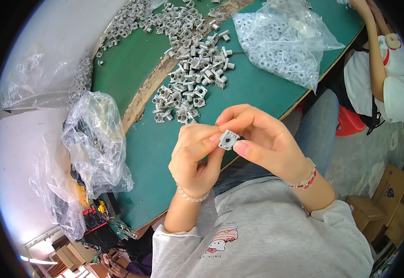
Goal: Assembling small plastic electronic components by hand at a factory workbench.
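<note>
Small grey part at the fingertips: a slip is my main worry.
From my remote seat I see the part [228, 140] held up between both hands, near the table [151, 162] edge. The left hand [190, 155] pinches its left side; the right hand [273, 143] has its thumb against or just beside the right side and its forefinger arched above, but I can't tell whether those two grip it. I judge that an off-centre push could twist the part out of so small a hold, and it might drop past the edge into the lap. If it fell into the loose pile [190, 69] of similar parts, I'd struggle to pick it out.
</note>
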`<state>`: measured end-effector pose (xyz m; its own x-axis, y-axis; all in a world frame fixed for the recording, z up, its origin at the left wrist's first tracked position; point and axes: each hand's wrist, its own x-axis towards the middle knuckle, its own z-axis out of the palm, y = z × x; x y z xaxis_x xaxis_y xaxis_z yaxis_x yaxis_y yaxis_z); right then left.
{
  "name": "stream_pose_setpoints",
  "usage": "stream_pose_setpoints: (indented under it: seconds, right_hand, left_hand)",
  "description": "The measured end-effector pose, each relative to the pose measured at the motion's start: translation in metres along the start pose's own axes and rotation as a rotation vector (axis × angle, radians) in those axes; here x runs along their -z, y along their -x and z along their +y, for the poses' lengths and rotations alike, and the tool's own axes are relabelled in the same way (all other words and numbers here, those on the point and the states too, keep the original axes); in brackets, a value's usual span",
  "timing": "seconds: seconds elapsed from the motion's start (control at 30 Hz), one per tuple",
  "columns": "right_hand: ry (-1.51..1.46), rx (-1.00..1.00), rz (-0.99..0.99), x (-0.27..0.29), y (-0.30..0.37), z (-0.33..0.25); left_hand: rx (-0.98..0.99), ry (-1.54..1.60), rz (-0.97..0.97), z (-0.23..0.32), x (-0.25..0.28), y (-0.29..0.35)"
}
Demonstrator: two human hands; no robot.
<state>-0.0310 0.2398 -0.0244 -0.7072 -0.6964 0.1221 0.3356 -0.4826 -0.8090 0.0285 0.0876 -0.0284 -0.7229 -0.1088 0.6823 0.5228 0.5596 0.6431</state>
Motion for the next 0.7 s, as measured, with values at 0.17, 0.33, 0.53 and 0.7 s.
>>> stream_pose_setpoints:
  seconds: [0.17,0.33,0.53,0.7]
  right_hand:
    - [-0.038,0.062,0.037,-0.004,0.003,0.012]
    - [0.104,0.110,0.085,-0.004,-0.003,0.009]
    - [1.285,0.661,0.338,0.026,-0.031,-0.065]
    - [1.712,0.626,0.435,0.074,-0.059,-0.087]
  left_hand:
    - [-0.037,-0.065,-0.024,0.002,0.002,-0.002]
    - [-0.106,-0.301,-0.103,0.004,0.010,-0.010]
    - [-0.053,-1.023,0.187,0.025,0.096,-0.025]
    - [0.318,-1.484,0.388,0.024,0.169,-0.036]
